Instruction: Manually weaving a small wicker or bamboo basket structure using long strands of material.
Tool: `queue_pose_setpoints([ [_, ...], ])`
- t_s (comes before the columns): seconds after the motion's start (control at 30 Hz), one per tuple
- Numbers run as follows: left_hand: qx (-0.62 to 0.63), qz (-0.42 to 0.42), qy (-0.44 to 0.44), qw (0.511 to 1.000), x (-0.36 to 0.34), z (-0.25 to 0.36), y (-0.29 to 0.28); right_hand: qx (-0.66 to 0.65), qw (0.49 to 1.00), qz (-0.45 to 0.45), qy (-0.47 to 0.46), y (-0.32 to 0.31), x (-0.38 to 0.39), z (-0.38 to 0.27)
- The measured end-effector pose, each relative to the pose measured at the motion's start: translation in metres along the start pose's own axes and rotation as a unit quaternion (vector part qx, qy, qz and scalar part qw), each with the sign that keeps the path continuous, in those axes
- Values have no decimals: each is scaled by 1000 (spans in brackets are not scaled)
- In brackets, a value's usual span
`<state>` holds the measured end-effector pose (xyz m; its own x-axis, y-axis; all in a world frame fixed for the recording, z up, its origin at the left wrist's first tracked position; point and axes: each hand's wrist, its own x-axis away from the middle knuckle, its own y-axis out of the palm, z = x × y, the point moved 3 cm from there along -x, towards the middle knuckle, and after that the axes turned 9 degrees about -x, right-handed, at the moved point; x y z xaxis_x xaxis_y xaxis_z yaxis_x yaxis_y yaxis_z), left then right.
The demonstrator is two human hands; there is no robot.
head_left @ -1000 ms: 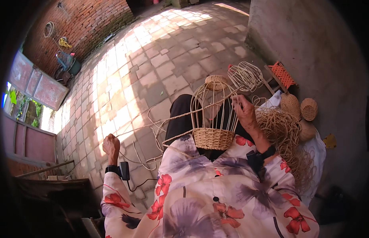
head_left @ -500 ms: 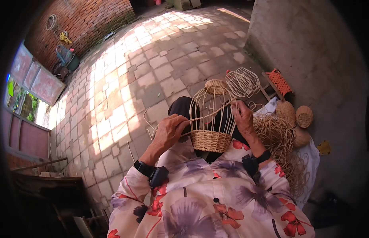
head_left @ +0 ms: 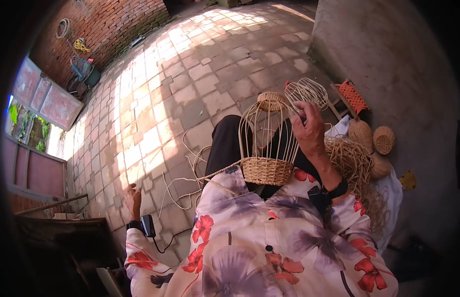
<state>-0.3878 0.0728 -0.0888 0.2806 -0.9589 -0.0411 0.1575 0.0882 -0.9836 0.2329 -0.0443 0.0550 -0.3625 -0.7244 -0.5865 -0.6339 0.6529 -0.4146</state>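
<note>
A half-woven basket rests between my knees, its bare upright stakes bending together above a tightly woven band. A small round woven piece lies at their far ends. To the right of the stakes, my right hand is raised with thumb and index finger apart, nothing visible between them. Far out to the left, my left hand has its fingers curled together; whatever it may hold is too small to make out. A twisted strand runs leftward from the woven band and loosens into loops over the paving.
Right of me lie a tangled heap of pale strands on white cloth, several woven pieces, a wire-like stake frame and an orange-webbed stool. A plastered wall bounds the right. Dark furniture stands lower left.
My left hand has swung from the basket far out to the left. My right hand has lifted away slightly. The twisted strand once stretched across the stakes now trails left.
</note>
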Motion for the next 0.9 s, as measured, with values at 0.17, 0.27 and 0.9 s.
queue_pose_setpoints([
  [0.17,225,-109,302,920,82,255,-51,116,984,-128,-39,42,-10,-51],
  [0.27,292,-133,478,818,141,330,-87,163,976,-137,-48,55,-4,-41],
  [0.9,431,-721,37,542,193,322,-18,-66,996,29,56,6,19,-17],
])
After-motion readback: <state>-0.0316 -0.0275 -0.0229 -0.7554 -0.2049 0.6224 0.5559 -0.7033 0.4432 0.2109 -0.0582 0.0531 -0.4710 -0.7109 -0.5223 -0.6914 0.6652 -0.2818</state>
